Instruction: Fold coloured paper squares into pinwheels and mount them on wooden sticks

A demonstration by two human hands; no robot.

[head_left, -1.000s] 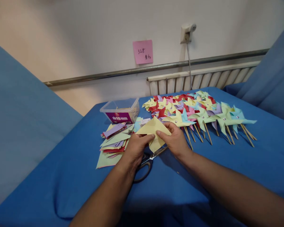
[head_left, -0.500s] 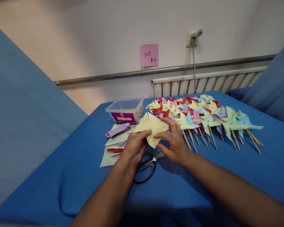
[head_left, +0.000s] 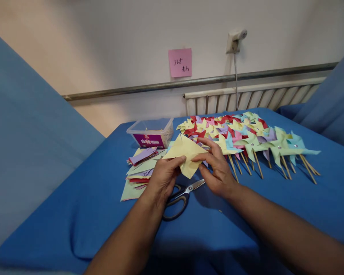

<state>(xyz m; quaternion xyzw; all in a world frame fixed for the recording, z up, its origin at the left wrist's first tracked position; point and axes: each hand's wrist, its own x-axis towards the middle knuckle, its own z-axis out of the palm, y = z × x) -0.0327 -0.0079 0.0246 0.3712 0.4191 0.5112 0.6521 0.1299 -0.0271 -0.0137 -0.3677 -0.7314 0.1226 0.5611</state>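
A pale yellow paper square (head_left: 186,149), slit at its corners, is held up over the table between both hands. My left hand (head_left: 166,176) grips its lower left side, thumb pressed on the front of the paper. My right hand (head_left: 216,166) pinches the paper's right side; its other fingers are partly behind the sheet. Below the hands, dark-handled scissors (head_left: 181,199) lie on the blue cloth with the blades pointing right. Left of my left hand is a stack of coloured paper (head_left: 135,189) with cut pieces on top.
A clear plastic box (head_left: 150,133) with a purple label and thin sticks inside stands behind the paper stack. Many finished pinwheels (head_left: 252,145) on wooden sticks cover the back right. Blue curtains (head_left: 31,126) hang at the sides; a radiator (head_left: 255,97) is behind.
My right hand has shifted slightly right along the yellow paper, and more of the scissor blades now shows. The view has tilted a little; my left hand keeps its hold.
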